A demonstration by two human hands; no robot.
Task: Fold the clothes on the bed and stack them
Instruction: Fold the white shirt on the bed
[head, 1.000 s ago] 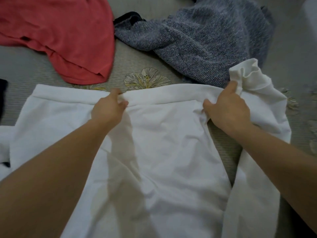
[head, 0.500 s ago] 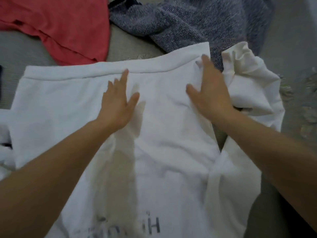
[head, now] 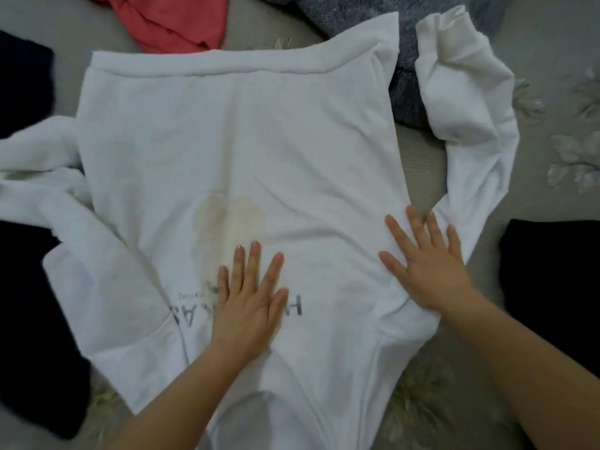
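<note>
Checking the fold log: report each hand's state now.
Left hand: open, pressing flat on the white printed sweatshirt.
Right hand: open, flat on the same sweatshirt.

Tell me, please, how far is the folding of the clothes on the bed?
Done: the white sweatshirt lies spread out. In hand: the left hand and right hand press flat on it. Left: its sleeves are not folded in; the red garment and grey knit lie loose; no stack is visible.

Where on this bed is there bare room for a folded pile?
The widest bare bedspread lies far right, beyond the white sweatshirt's bunched sleeve, above a black garment. A smaller patch sits top left, between the red top and another black garment. The left edge is crowded.
</note>
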